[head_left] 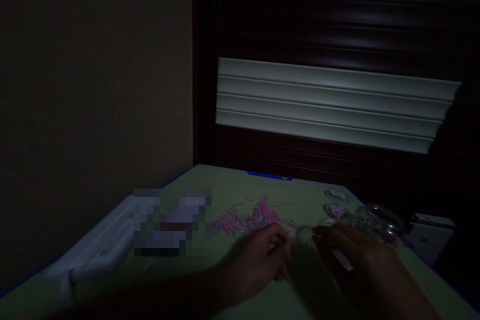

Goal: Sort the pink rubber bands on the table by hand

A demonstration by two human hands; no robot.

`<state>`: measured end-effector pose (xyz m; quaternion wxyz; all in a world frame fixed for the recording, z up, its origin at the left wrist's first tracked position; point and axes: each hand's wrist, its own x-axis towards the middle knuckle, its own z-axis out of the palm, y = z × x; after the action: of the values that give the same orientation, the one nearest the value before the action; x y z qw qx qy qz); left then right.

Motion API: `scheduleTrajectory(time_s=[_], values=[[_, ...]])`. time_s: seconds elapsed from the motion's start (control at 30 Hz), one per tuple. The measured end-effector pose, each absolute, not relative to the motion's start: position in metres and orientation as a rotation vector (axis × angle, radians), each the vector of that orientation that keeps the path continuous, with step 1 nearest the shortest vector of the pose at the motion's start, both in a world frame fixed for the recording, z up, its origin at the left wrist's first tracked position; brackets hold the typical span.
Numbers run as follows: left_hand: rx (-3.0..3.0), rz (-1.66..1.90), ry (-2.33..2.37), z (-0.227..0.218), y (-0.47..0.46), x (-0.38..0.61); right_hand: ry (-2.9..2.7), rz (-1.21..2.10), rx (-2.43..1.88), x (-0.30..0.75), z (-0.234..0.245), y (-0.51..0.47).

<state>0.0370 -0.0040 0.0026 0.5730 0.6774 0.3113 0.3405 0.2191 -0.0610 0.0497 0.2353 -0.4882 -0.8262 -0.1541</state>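
Observation:
In dim light, my left hand (262,255) is over the table with its fingers curled in. Whatever those fingers may hold is too dark to make out. To its right, my right hand (360,257) is bent, fingertips brought together and pointing left; the contents of its grip are unclear. A pale, blurred round shape (303,234) shows between the hands, by the right fingertips. Something pinkish-white (343,260) peeks out below the right hand. Beyond the left hand is a loose pile of small pink and purple pieces (258,216), too small to name.
A white slotted plastic rack (101,245) stands at left beside a pixelated patch (168,225). Clear round containers (382,217) with colourful contents and a labelled lid (337,195) are at right. A pale box-like object (431,235) is near the right edge. A wall borders the left.

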Motion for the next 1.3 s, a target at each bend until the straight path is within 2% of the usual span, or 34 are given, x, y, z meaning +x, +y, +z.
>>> scheduleTrajectory(time_s=[0.63, 1.3], values=[[1.612, 0.738, 0.697, 0.0076, -0.0070, 0.0344, -2.489, -0.257, -1.372, 0.2131, 0.0459, -0.0564], [1.601, 0.767, 0.664, 0.0030, -0.0055, 0.0352, -2.397, -0.367, -1.460, 0.2128, 0.0479, -0.0608]])
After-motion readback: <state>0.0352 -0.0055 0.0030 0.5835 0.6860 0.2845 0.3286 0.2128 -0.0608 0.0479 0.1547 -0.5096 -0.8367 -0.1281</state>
